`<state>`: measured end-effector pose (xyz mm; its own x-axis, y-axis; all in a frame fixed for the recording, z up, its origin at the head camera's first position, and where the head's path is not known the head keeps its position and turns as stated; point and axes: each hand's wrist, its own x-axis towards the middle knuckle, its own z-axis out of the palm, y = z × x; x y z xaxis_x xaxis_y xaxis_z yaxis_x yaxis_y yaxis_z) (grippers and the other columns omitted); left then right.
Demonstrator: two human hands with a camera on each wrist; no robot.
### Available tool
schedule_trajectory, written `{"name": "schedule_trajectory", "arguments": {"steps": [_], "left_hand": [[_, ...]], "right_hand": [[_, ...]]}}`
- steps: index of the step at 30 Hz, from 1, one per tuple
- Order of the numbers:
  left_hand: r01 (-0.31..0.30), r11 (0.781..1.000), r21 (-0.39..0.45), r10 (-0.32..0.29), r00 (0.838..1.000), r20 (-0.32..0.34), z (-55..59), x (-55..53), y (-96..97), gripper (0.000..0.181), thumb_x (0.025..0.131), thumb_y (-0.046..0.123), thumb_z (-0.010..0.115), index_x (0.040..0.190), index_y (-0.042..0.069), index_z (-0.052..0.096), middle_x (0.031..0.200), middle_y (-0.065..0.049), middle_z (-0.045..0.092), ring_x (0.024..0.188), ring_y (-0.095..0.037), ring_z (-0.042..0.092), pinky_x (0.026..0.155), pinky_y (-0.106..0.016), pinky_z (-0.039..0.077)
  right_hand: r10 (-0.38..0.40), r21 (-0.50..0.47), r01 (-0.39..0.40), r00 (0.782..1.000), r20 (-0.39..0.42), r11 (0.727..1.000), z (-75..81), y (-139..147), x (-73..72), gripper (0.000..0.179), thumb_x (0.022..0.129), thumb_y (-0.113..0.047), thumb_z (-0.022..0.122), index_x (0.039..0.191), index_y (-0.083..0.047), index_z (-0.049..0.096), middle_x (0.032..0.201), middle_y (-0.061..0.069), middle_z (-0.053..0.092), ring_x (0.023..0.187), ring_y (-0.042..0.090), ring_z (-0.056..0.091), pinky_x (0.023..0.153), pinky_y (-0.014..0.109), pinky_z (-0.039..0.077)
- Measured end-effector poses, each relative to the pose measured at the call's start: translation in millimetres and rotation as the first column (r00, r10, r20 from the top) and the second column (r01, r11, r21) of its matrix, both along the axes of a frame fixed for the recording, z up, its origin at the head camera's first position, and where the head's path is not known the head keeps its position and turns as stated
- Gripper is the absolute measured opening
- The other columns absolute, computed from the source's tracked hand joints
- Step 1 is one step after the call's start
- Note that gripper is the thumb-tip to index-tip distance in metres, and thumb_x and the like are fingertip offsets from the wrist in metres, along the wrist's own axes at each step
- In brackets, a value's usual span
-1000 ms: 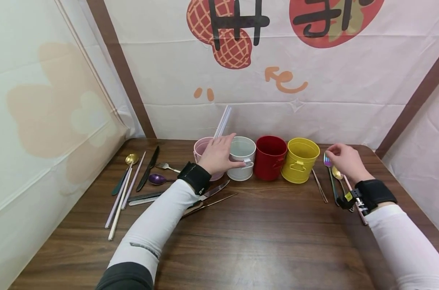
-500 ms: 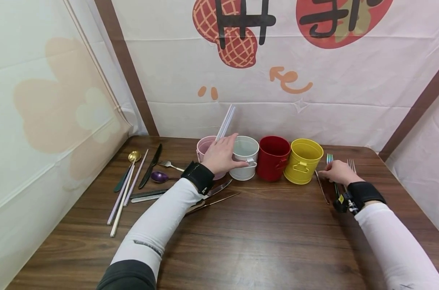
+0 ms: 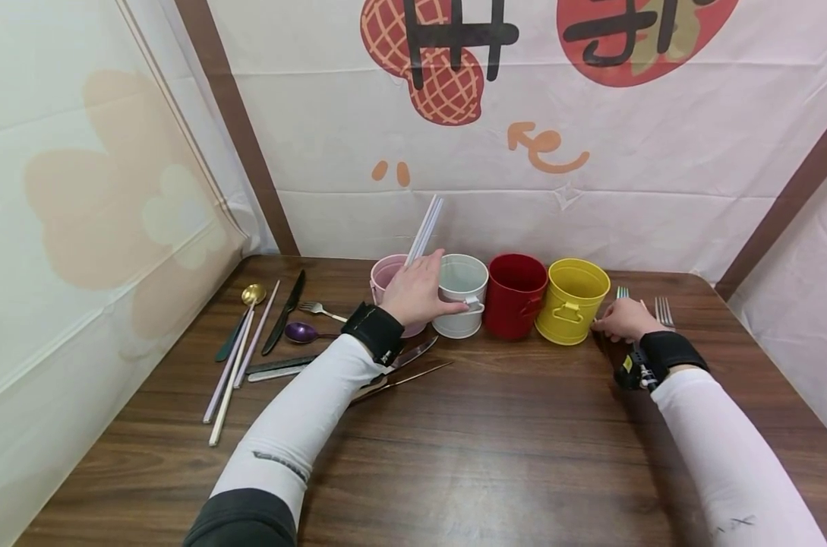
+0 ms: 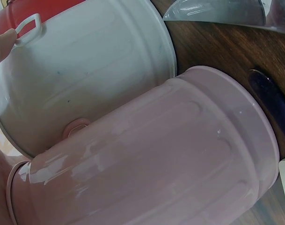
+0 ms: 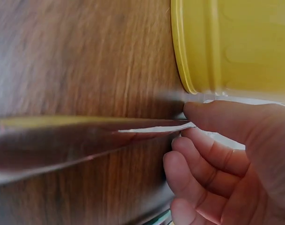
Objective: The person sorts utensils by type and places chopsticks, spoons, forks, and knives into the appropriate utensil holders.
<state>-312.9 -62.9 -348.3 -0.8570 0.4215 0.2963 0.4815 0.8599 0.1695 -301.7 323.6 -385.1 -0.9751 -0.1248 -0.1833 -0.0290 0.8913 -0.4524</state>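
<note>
My left hand (image 3: 416, 295) lies spread over the pink bucket (image 4: 147, 154) and the white bucket (image 3: 462, 281). Its thumb reaches the white bucket's handle (image 4: 29, 29). Pale chopsticks (image 3: 425, 226) stand tilted in the pink bucket, behind that hand. To the right of the yellow bucket (image 3: 572, 300), my right hand (image 3: 626, 319) is low at the tabletop. In the right wrist view, thumb and forefinger pinch the narrow end of a slender shiny metal utensil (image 5: 86, 140), close beside the yellow bucket's base. In the head view the hand hides this utensil.
A red bucket (image 3: 516, 296) stands between the white and yellow ones. Left lie a black knife (image 3: 285, 311), a purple spoon (image 3: 301, 333), a small fork (image 3: 314, 308), a gold spoon (image 3: 253, 295), loose chopsticks (image 3: 227, 387) and more knives (image 3: 413, 355). Forks (image 3: 663, 310) lie beyond the right hand.
My right hand has moved left and down from above the rainbow-coloured fork to the slender utensil beside the yellow bucket. My left hand stays on the buckets.
</note>
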Motion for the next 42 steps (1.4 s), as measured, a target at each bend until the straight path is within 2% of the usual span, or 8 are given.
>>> {"name": "schedule_trajectory", "arguments": {"steps": [1, 3, 13, 22, 27, 31, 35, 42], "left_hand": [[0.001, 1.000, 0.001, -0.001, 1.000, -0.002, 0.1, -0.1, 0.1, 0.103, 0.072, 0.065, 0.074, 0.143, 0.002, 0.035, 0.129, -0.014, 0.056, 0.119, -0.026, 0.052, 0.099, -0.040, 0.042], [0.003, 1.000, 0.001, -0.003, 1.000, -0.005, 0.1, -0.3, 0.3, 0.104, 0.072, 0.065, 0.074, 0.143, 0.001, 0.035, 0.129, -0.015, 0.056, 0.120, -0.026, 0.052, 0.099, -0.040, 0.042], [-0.001, 1.000, 0.008, 0.001, 1.000, 0.011, 0.5, 0.4, 1.4, 0.103, 0.072, 0.064, 0.074, 0.144, 0.002, 0.034, 0.129, -0.014, 0.056, 0.120, -0.026, 0.051, 0.099, -0.039, 0.043], [-0.003, 1.000, 0.001, 0.003, 1.000, 0.007, -1.1, -0.1, 0.0, 0.102, 0.073, 0.065, 0.073, 0.144, 0.002, 0.034, 0.130, -0.014, 0.055, 0.120, -0.025, 0.051, 0.098, -0.038, 0.044], [0.001, 1.000, 0.012, -0.001, 1.000, 0.000, -0.5, -0.1, -0.9, 0.103, 0.073, 0.064, 0.074, 0.144, 0.001, 0.035, 0.128, -0.015, 0.056, 0.119, -0.026, 0.052, 0.097, -0.039, 0.044], [0.003, 1.000, 0.011, -0.003, 1.000, 0.004, -0.3, 0.2, -0.8, 0.103, 0.072, 0.064, 0.074, 0.144, 0.001, 0.034, 0.128, -0.015, 0.056, 0.119, -0.026, 0.052, 0.097, -0.039, 0.044], [0.002, 1.000, 0.009, -0.002, 1.000, 0.004, 0.2, 0.4, -0.4, 0.103, 0.072, 0.064, 0.074, 0.144, 0.002, 0.034, 0.128, -0.015, 0.056, 0.119, -0.026, 0.051, 0.097, -0.039, 0.044], [-0.001, 1.000, 0.001, 0.001, 1.000, 0.011, 1.0, 0.2, -0.1, 0.102, 0.073, 0.065, 0.073, 0.143, 0.003, 0.034, 0.127, -0.014, 0.057, 0.119, -0.025, 0.051, 0.097, -0.039, 0.044]], "right_hand": [[-0.005, 0.002, 0.005, 1.000, 0.004, 1.000, -0.5, 0.0, -1.1, 0.027, 0.089, -0.020, 0.066, 0.067, -0.003, 0.064, 0.057, -0.001, 0.059, 0.052, 0.012, 0.057, 0.051, 0.031, 0.048], [-0.011, 0.001, 0.011, 1.000, 0.010, 1.000, -1.0, 0.2, -2.7, 0.028, 0.090, -0.020, 0.064, 0.067, -0.003, 0.064, 0.057, -0.001, 0.060, 0.052, 0.012, 0.058, 0.049, 0.028, 0.047], [-0.043, -0.033, 0.044, 0.999, 0.029, 0.998, -3.2, 1.7, -2.8, 0.027, 0.092, -0.018, 0.063, 0.069, -0.002, 0.064, 0.058, -0.001, 0.060, 0.055, 0.012, 0.058, 0.052, 0.028, 0.048], [-0.097, -0.084, 0.097, 0.995, 0.010, 0.992, -3.6, 3.5, 1.8, 0.026, 0.093, -0.016, 0.062, 0.081, 0.006, 0.066, 0.062, 0.005, 0.063, 0.058, 0.015, 0.060, 0.054, 0.031, 0.053], [-0.128, -0.096, 0.127, 0.992, -0.010, 0.987, -3.6, 9.8, 2.4, 0.028, 0.093, -0.018, 0.060, 0.077, 0.005, 0.065, 0.061, 0.005, 0.063, 0.057, 0.015, 0.061, 0.052, 0.030, 0.053], [-0.153, -0.140, 0.148, 0.988, -0.023, 0.979, -1.7, 14.5, 5.2, 0.028, 0.094, -0.017, 0.058, 0.086, 0.008, 0.064, 0.064, 0.005, 0.063, 0.060, 0.015, 0.060, 0.053, 0.030, 0.052], [-0.178, -0.216, 0.158, 0.981, -0.073, 0.963, 3.8, 18.4, 9.0, 0.031, 0.095, -0.017, 0.054, 0.098, 0.014, 0.061, 0.063, 0.002, 0.062, 0.058, 0.015, 0.057, 0.050, 0.029, 0.048], [-0.229, -0.346, 0.154, 0.955, -0.187, 0.926, 21.4, 20.9, 13.7, 0.035, 0.095, -0.016, 0.055, 0.103, 0.018, 0.059, 0.064, -0.002, 0.062, 0.055, 0.011, 0.055, 0.047, 0.025, 0.045]]}}
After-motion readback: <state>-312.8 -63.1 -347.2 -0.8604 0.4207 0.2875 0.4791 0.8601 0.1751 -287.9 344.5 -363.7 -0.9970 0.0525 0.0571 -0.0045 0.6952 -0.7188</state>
